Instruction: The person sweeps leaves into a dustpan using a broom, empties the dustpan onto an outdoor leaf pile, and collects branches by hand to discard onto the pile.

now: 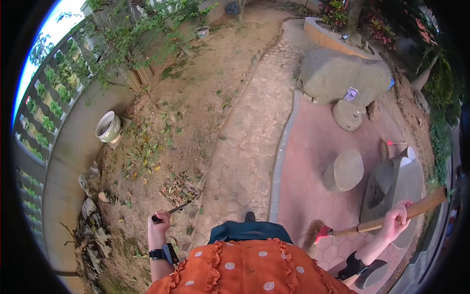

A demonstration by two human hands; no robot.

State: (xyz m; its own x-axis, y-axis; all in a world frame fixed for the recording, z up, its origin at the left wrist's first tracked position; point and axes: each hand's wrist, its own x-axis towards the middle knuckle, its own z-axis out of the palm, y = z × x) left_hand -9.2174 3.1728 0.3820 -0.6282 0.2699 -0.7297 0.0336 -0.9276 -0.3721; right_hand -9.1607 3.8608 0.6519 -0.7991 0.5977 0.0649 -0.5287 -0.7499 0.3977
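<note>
On the left, my left hand (160, 223) is closed around the dark handle of what looks like a long-handled dustpan (179, 208). Dry leaves (179, 188) are heaped at its far end and hide most of the pan. Over on the right, my right hand (397, 220) grips the wooden handle of a broom (367, 227). The broom's bristles (311, 237), below a red collar, hang over or touch the reddish paving; I cannot tell which.
A stone path (245, 142) runs ahead between leaf-strewn soil (147, 142) and paving (308, 166). Stone stools (343, 170) and a large boulder (342, 76) stand right. Another broom (384, 149) lies behind. At left are a flowerpot (108, 127) and a balustrade (44, 110).
</note>
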